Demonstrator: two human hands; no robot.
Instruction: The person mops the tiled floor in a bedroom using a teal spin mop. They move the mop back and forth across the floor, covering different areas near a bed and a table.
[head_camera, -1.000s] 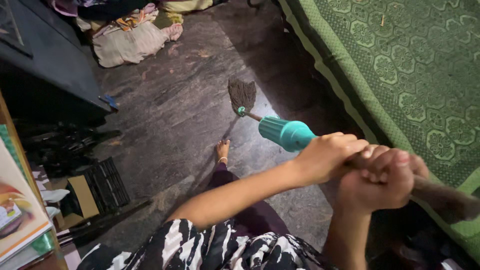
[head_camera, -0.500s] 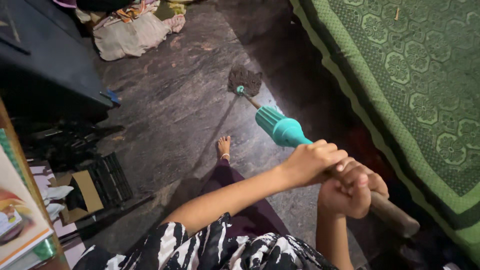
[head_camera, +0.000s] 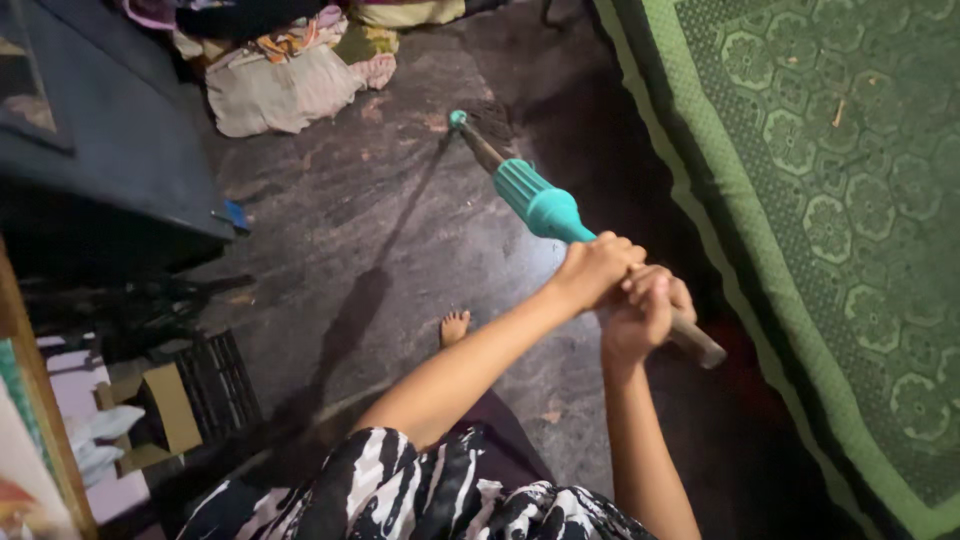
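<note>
Both my hands grip a long broom handle (head_camera: 690, 338) side by side. My left hand (head_camera: 595, 268) sits just behind the teal plastic collar (head_camera: 540, 205). My right hand (head_camera: 645, 315) is closed on the wooden shaft right behind it, and the shaft's end sticks out past it. The handle slopes away from me to the dark broom head (head_camera: 492, 122), which rests on the grey stone floor (head_camera: 380, 220) near the edge of the green covering. My bare foot (head_camera: 455, 326) stands on the floor below the handle.
A green patterned bedspread (head_camera: 840, 200) fills the right side. A heap of clothes (head_camera: 285, 85) lies at the far end of the floor. A dark cabinet (head_camera: 110, 150) stands at the left, with a black crate and cardboard (head_camera: 185, 400) below it.
The broom head has slid farther away from me across the floor, toward the clothes heap. Both hands stayed shut on the handle and moved forward with it.
</note>
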